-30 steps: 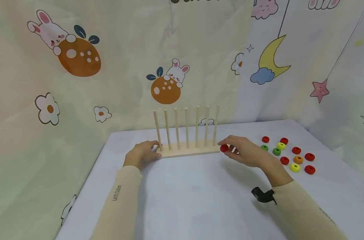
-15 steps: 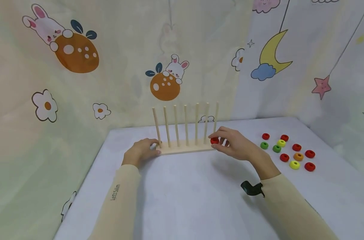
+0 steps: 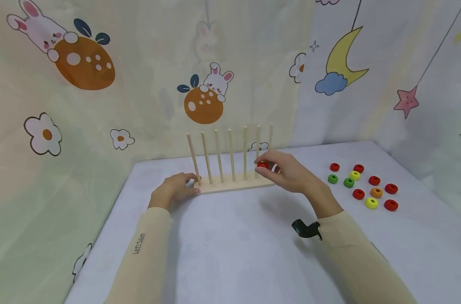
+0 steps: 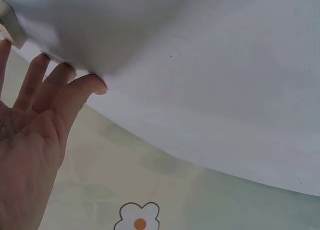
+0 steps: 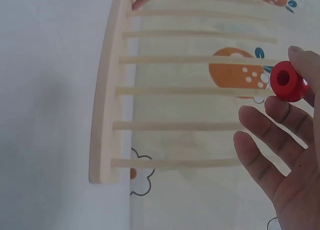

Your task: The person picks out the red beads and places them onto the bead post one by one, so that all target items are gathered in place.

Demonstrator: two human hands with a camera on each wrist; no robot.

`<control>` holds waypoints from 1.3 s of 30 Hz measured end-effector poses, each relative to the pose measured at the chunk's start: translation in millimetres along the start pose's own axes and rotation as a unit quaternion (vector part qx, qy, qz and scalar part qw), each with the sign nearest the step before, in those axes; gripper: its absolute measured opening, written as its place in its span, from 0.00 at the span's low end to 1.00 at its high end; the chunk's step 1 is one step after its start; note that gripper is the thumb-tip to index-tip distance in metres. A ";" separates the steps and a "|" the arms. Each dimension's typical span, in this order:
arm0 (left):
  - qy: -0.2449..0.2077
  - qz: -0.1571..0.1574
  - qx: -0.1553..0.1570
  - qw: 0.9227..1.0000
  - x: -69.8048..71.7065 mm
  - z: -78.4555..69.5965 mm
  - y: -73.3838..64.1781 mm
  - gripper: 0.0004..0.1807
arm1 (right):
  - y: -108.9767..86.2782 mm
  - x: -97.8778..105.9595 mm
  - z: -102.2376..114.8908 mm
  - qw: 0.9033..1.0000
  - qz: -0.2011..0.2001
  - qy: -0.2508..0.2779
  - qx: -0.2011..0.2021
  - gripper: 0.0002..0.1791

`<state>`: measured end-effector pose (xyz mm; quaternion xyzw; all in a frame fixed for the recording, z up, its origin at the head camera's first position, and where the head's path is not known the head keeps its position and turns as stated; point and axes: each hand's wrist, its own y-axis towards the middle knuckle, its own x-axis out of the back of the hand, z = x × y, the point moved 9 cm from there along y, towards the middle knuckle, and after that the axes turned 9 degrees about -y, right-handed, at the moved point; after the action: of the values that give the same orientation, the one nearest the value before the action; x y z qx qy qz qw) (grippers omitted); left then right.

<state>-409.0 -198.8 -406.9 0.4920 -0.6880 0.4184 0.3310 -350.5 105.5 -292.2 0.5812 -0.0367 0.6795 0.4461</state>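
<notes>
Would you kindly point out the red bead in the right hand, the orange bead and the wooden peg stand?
Red bead (image 5: 293,84): right wrist view, on its face beside the hole.
Orange bead (image 3: 376,194): head view, on its near side.
Wooden peg stand (image 3: 235,185): head view, on the middle of its base.

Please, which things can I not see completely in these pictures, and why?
- Head view: the lower part of the rightmost peg is hidden behind the right hand.
- Head view: fingers partly cover the red bead.
- Left wrist view: the left edge cuts off the wooden rack and part of the left hand.
- Right wrist view: the right edge cuts off part of the right hand.
</notes>
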 end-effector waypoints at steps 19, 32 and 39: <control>-0.009 0.003 -0.008 1.000 5.3 0.3 0.6 0.31 | 34.1 -7.4 33.9 0.998 -0.008 0.030 0.058 0.11; -0.026 -0.002 0.009 1.000 3.0 3.9 -3.8 0.32 | 56.3 -11.1 51.0 0.997 -0.012 0.024 0.079 0.16; -0.018 -0.005 0.007 1.000 2.9 1.7 -4.1 0.31 | 67.8 -9.9 57.6 0.997 -0.015 0.008 0.073 0.21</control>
<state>-406.0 -202.1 -404.1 0.5052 -0.6885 0.4122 0.3175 -351.7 26.6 -250.0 0.6070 0.0250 0.6786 0.4128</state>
